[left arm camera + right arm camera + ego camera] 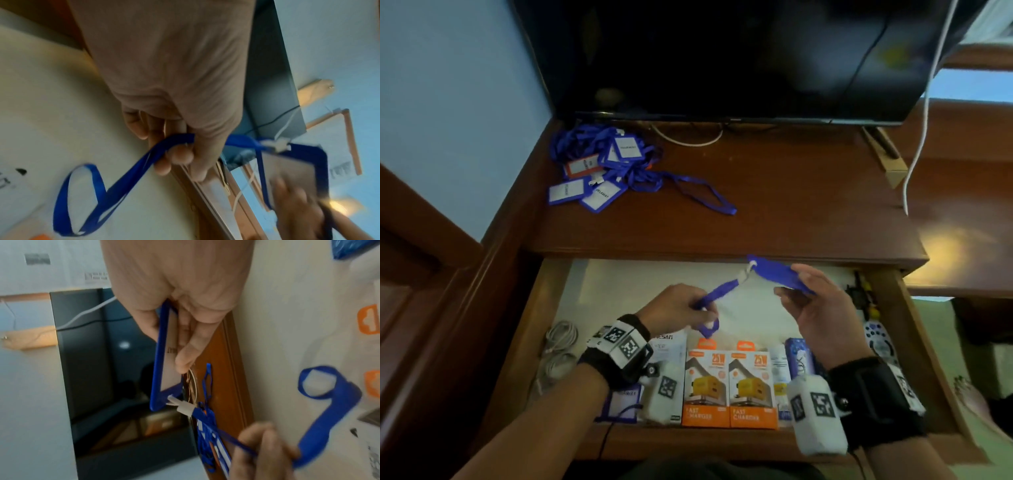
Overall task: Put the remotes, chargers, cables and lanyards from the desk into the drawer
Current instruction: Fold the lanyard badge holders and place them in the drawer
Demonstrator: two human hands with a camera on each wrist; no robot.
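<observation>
One blue lanyard hangs in the air above the open drawer, stretched between both hands. The right hand pinches its badge holder between thumb and fingers, just in front of the counter edge; the left hand has its fingers curled round the strap, whose free end loops down toward the drawer floor. A white clip joins strap and holder between the two hands.

The step in hand looks like gathering this lanyard so it goes in tidily. The next move likely calls for folding the loose strap against the holder and lowering the bundle into the bare back part of the drawer, behind the two orange charger boxes, without letting the loop snag on them.

Inside the drawer, white cables lie at the left, another badge holder sits left of the charger boxes, and a remote lies at the right wall. A pile of lanyards waits at the counter's back left corner, well apart from the drawer, so several more trips remain. A dark screen stands behind the pile.
</observation>
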